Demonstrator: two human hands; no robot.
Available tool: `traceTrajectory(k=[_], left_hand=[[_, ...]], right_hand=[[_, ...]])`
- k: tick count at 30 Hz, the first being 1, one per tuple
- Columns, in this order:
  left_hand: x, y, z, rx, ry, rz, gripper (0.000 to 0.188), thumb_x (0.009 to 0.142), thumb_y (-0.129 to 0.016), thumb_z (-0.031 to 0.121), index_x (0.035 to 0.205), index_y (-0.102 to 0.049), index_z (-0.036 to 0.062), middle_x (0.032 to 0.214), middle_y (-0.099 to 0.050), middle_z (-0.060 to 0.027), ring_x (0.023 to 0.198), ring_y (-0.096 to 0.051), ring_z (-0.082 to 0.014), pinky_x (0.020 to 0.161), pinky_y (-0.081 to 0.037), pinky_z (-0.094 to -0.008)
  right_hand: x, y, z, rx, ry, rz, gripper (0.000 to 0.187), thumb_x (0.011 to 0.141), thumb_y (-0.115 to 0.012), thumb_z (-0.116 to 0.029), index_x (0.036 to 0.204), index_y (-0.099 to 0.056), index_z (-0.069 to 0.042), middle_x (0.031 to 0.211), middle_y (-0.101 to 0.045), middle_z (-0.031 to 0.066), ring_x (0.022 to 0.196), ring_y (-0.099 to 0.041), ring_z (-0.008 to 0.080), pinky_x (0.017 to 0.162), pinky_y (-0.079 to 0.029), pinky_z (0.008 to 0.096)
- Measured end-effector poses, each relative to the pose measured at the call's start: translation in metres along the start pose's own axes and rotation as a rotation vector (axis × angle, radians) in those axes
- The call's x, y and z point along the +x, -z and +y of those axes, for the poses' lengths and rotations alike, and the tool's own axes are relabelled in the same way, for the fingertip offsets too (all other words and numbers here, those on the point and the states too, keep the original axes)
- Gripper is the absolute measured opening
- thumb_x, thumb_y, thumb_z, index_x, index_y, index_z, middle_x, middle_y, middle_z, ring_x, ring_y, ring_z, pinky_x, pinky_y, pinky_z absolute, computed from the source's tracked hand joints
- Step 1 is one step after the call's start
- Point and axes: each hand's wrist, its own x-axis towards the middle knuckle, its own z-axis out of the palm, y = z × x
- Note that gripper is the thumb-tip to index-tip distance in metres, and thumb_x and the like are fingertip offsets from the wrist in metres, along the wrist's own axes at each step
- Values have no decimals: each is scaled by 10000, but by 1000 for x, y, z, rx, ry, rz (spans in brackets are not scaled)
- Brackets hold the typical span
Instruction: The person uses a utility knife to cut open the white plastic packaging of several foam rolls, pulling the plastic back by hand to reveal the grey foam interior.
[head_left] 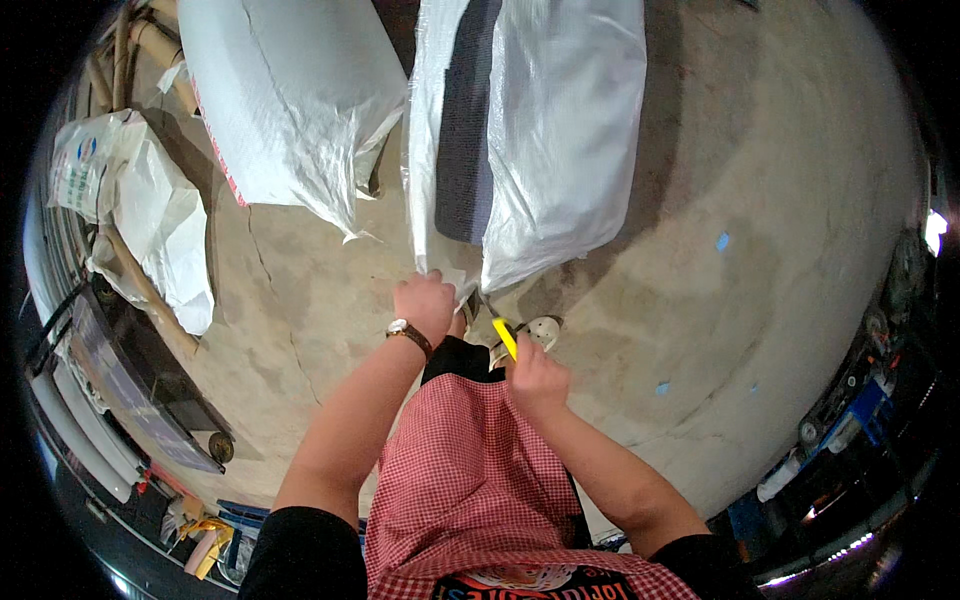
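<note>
At centre frame the right hand is closed around a yellow cutter, its blade seemingly hidden. Just above, the left hand pinches the lower corner of a white woven sack; its dark contents show through, cut off at the top edge.

The person wears a red-and-white checked apron with a printed picture at its lower edge, over dark clothing. Short black sleeves cover both upper arms, leaving the forearms bare. A wristwatch with a light face and a brown strap sits on the left wrist.
</note>
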Motion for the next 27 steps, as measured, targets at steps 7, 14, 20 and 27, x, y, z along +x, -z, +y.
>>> traceTrajectory(k=[7,14,20,27], left_hand=[[-3,-16,-10,-200,-133,67,132,718,-547,201,691,-622,97,839,-547,-54,831,-532,-277,710,-458,-405],[2,-35,-51,-242,-101,69,137,739,-545,209,711,-604,89,870,-554,-38,874,-520,-282,735,-442,-426],[1,-48,-40,-149,29,130,174,756,-555,266,769,-639,114,924,-565,-19,923,-519,-253,768,-420,-406],[0,-29,-25,-85,27,27,162,729,-572,255,704,-655,118,845,-570,-20,891,-533,-230,740,-422,-384]], right_hand=[[32,-56,6,-232,26,-125,222,782,-485,-169,963,-507,-43,677,-553,48,529,-588,186,465,-465,324],[-13,-88,86,-268,-481,-446,271,782,-510,-175,999,-514,-12,657,-573,43,516,-594,200,490,-481,349],[-22,-51,24,-226,141,-206,278,780,-534,-203,1007,-510,-45,665,-557,39,506,-585,190,498,-477,320],[40,-85,27,-297,56,-158,278,792,-507,-169,1037,-469,-44,788,-555,85,583,-586,225,533,-475,354]])
